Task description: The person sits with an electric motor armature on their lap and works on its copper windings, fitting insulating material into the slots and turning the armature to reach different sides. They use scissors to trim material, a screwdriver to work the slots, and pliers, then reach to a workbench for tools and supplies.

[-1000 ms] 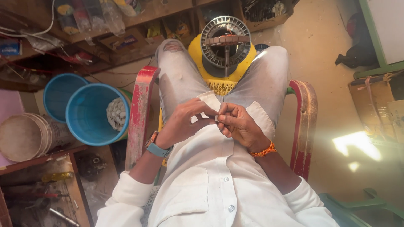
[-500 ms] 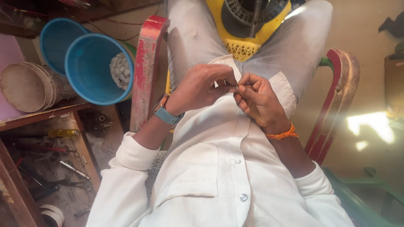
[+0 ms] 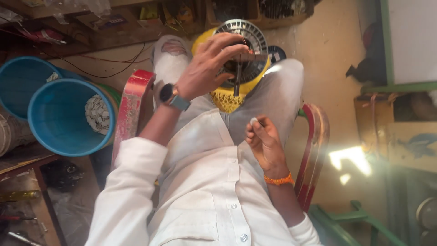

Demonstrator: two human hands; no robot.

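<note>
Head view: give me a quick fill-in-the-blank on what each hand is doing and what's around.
1. The left hand reaches onto the round metal stator that sits in a ____ housing.
2. The right hand, with an ____ band at the wrist, pinches a small white piece.
3. The blue bucket stands beside the ____ chair arm.

Missing words: yellow; orange; red

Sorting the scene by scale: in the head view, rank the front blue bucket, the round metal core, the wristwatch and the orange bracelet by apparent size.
1. Blue bucket
2. Metal core
3. Wristwatch and bracelet: look alike, not ranked.
</note>
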